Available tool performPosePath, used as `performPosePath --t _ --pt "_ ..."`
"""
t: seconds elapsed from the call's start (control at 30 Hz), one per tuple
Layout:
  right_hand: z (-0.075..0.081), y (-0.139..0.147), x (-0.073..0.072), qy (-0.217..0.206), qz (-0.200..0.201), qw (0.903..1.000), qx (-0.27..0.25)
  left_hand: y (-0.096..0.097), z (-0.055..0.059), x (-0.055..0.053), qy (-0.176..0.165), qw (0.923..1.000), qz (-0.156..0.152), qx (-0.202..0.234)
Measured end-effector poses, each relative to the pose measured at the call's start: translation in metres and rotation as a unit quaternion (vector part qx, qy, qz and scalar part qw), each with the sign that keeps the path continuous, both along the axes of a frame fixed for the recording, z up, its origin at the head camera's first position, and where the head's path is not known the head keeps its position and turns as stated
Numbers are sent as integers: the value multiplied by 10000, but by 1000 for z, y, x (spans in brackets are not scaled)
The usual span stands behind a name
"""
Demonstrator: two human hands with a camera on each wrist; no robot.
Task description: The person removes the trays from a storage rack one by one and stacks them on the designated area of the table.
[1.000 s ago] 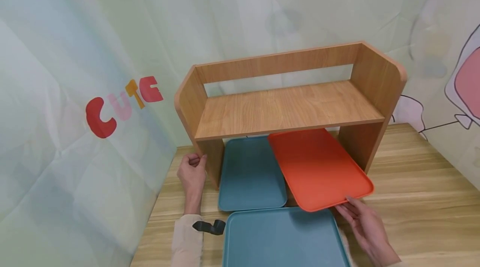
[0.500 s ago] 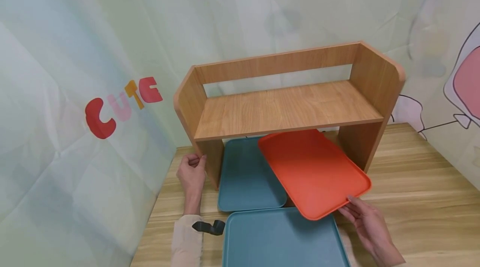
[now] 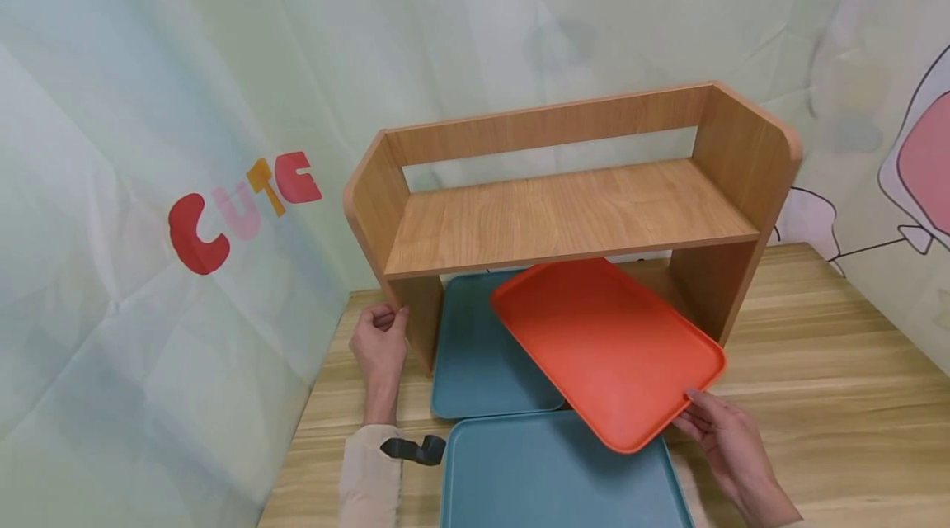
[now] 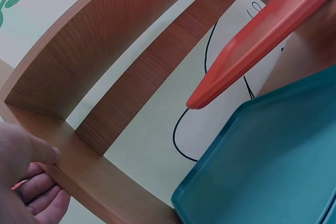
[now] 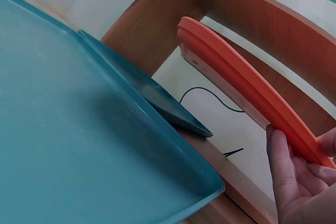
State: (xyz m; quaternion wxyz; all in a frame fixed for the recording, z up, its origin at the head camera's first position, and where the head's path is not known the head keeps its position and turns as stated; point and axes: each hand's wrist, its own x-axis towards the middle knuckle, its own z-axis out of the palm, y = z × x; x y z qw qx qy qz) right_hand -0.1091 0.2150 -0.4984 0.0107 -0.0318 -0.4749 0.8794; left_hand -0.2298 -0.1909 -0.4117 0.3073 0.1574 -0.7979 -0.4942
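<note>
Where head can't, right-wrist shows orange tray's underside (image 5: 223,85).

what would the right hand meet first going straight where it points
The right hand would meet the orange tray it pinches; beyond, perhaps the wooden desktop shelf, though depth is unclear.

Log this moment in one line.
left hand: grips shelf | right hand: holds red tray | red tray: raised, partly over both blue trays

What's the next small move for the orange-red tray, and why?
Probably ease the orange-red tray outward: the right hand pinches one edge, the far end reaches under the shelf and could knock it, and the near corner overhangs the front blue tray.
</note>
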Motion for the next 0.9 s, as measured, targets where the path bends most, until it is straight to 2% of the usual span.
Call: performPosePath --t 0.3,0.9 --pt "-3 -2 0 109 -82 9997 222 0 0 0 2 10000 2 1" --pt "-4 -6 1 -330 -146 9951 918 0 0 -1 -86 10000 -3 -21"
